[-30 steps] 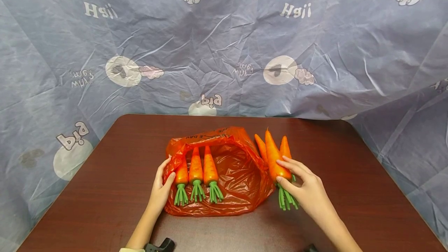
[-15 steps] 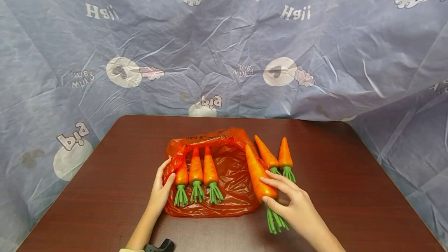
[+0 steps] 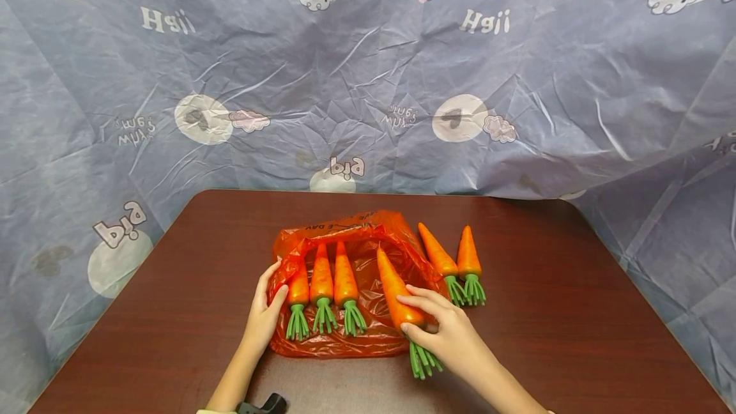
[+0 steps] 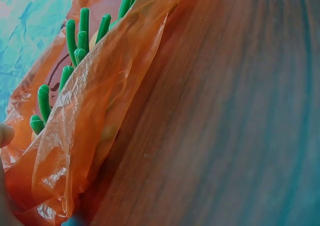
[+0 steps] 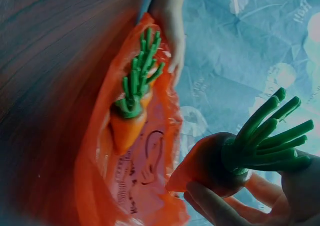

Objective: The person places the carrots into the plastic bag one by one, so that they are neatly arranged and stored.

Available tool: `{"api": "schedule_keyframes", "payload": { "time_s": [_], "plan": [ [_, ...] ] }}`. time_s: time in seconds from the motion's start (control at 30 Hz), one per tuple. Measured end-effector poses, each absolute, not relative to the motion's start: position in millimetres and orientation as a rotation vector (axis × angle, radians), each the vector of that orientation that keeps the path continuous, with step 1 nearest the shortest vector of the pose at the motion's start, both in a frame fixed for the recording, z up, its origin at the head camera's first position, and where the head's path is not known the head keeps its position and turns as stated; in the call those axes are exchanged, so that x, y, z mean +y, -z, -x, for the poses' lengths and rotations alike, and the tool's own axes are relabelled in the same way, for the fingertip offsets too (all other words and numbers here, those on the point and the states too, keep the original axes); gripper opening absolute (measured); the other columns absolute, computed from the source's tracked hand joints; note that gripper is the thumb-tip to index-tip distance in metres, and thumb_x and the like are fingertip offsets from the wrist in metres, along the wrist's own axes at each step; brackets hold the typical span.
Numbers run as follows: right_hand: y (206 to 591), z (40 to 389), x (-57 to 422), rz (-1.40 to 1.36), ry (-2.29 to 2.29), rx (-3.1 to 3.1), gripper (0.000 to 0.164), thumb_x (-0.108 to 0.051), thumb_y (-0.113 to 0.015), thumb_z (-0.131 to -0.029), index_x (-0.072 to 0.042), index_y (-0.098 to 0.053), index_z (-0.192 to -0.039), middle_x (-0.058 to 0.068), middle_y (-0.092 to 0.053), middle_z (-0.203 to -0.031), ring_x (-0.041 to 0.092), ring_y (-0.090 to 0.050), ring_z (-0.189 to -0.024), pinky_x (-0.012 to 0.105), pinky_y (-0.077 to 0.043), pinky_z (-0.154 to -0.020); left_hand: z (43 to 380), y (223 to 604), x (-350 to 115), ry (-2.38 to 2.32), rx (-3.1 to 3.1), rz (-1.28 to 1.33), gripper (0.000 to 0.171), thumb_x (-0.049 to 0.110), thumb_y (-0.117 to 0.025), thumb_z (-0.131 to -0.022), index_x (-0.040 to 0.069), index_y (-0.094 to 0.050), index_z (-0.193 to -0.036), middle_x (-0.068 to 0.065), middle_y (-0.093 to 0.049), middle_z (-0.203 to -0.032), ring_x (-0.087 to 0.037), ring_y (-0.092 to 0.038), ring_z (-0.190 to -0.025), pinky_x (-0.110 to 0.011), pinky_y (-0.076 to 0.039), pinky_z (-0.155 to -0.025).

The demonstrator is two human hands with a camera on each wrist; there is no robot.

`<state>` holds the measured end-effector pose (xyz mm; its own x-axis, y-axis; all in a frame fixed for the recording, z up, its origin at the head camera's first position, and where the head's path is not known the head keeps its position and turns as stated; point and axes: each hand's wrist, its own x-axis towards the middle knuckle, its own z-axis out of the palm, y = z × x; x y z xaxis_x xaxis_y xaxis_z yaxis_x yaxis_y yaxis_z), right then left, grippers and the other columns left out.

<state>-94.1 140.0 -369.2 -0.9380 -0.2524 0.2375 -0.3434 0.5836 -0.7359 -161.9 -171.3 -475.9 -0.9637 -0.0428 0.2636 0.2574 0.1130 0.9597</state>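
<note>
A red-orange plastic bag (image 3: 366, 273) lies on its side with its mouth spread toward me. Three carrots with green stalk ends sit in its left part; the middle carrot (image 3: 322, 276) lies close to the others. At the bag's left edge my left hand (image 3: 266, 312) grips the film between thumb and fingers. My right hand (image 3: 451, 332) holds another carrot (image 3: 395, 292) near its thick end, its tip pointing into the bag mouth and its stalks (image 5: 272, 136) outside. In the right wrist view, thumb and fingers curl round this carrot.
Two more carrots lie to the right of the bag: one carrot (image 3: 438, 251) against its side, the other carrot (image 3: 468, 251) a little farther right. The dark brown table (image 3: 552, 273) ends at a patterned grey-blue cloth (image 3: 356, 69) hanging behind.
My right hand has carried a carrot from the pile on the right leftward to the bag's mouth. The left hand and the three carrots in the bag have stayed put.
</note>
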Motion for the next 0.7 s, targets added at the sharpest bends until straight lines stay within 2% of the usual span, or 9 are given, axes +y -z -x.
{"api": "schedule_keyframes", "payload": {
  "time_s": [0.13, 0.2, 0.43, 0.57, 0.6, 0.7],
  "plan": [
    [377, 109, 131, -0.445, -1.231, -2.749, 0.036, -0.018, -0.071, -0.077, -0.018, -0.065, -0.112, 0.003, -0.056, -0.127, 0.026, -0.055, -0.111, 0.019, -0.051, -0.070, 163, 477, -171, 1.948, -2.144, 0.239, 0.048, 0.010, -0.046, -0.095, 0.009, -0.029, -0.139, -0.011, -0.026, -0.147, 0.010, -0.033, -0.120, -0.002, -0.028, -0.095],
    [380, 116, 126, -0.424, -1.201, -2.757, 0.036, -0.018, -0.072, -0.076, -0.019, -0.065, -0.112, 0.001, -0.056, -0.126, 0.024, -0.055, -0.111, 0.023, -0.050, -0.074, 163, 477, -171, 1.950, -2.142, 0.239, 0.048, 0.010, -0.046, -0.094, 0.009, -0.029, -0.139, -0.011, -0.026, -0.148, 0.010, -0.032, -0.121, -0.002, -0.028, -0.095],
    [389, 125, 116, -0.421, -1.177, -2.761, 0.035, -0.018, -0.071, -0.077, -0.020, -0.065, -0.111, 0.001, -0.057, -0.125, 0.021, -0.058, -0.102, 0.023, -0.045, -0.066, 162, 477, -170, 1.934, -2.188, 0.193, 0.048, 0.013, -0.047, -0.094, 0.012, -0.030, -0.139, -0.008, -0.027, -0.147, 0.008, -0.035, -0.118, -0.002, -0.030, -0.092],
    [392, 128, 112, -0.432, -1.168, -2.773, 0.035, -0.018, -0.071, -0.077, -0.018, -0.065, -0.111, 0.002, -0.057, -0.125, 0.024, -0.058, -0.106, 0.033, -0.050, -0.077, 162, 476, -170, 1.932, -2.174, 0.201, 0.049, 0.011, -0.047, -0.094, 0.011, -0.029, -0.139, -0.009, -0.027, -0.146, 0.009, -0.034, -0.119, -0.002, -0.029, -0.093],
    [393, 130, 110, -0.439, -1.155, -2.769, 0.035, -0.018, -0.071, -0.077, -0.018, -0.066, -0.111, 0.003, -0.057, -0.125, 0.025, -0.056, -0.112, 0.036, -0.050, -0.082, 162, 476, -170, 1.932, -2.166, 0.204, 0.049, 0.011, -0.047, -0.094, 0.010, -0.029, -0.139, -0.009, -0.027, -0.146, 0.010, -0.034, -0.119, -0.002, -0.029, -0.094],
    [396, 139, 106, -0.448, -1.148, -2.768, 0.035, -0.019, -0.071, -0.077, -0.016, -0.065, -0.111, 0.005, -0.057, -0.125, 0.027, -0.054, -0.113, 0.042, -0.049, -0.087, 163, 475, -170, 1.938, -2.152, 0.215, 0.049, 0.010, -0.047, -0.094, 0.010, -0.029, -0.139, -0.009, -0.027, -0.146, 0.011, -0.034, -0.119, -0.002, -0.028, -0.095]
  ]
}}
